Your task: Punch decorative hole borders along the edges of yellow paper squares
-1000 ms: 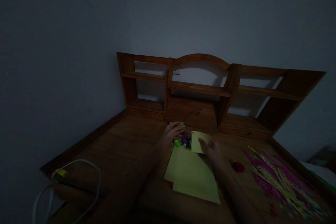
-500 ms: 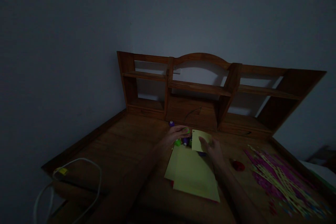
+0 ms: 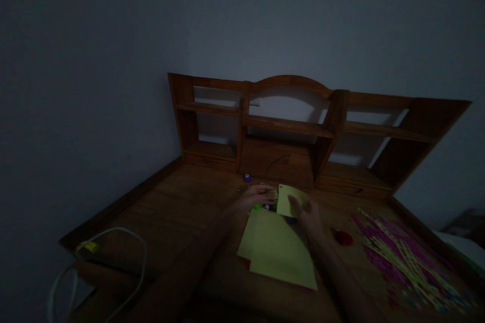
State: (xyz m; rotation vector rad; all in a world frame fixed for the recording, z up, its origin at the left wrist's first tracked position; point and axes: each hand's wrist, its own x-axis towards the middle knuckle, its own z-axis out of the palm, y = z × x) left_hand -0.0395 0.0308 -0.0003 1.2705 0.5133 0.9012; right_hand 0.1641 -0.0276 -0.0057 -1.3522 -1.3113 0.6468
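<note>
My right hand (image 3: 307, 212) pinches a small pale yellow paper card (image 3: 287, 203), thumb on the near face. The card stands tilted, with a small dark hole or mark in its upper left corner. My left hand (image 3: 259, 195) is closed around a small green object (image 3: 273, 195), which looks like a craft punch, right at the card's left edge. Whether the card is inside it I cannot tell. Beneath my hands lie more small green (image 3: 257, 207) and purple pieces with white round spots, partly hidden. Larger yellow paper sheets (image 3: 282, 255) lie stacked in front, red showing at their edges.
A purple piece (image 3: 247, 178) sits at the back near the wooden shelf unit (image 3: 280, 161). On the right are a red object (image 3: 344, 237) and a pile of yellow and pink strips (image 3: 405, 257). A white cable (image 3: 142, 257) loops at the front left edge.
My left hand has shifted slightly right with the green punch, which now meets the card's left edge. The card has risen very slightly in my right hand.
</note>
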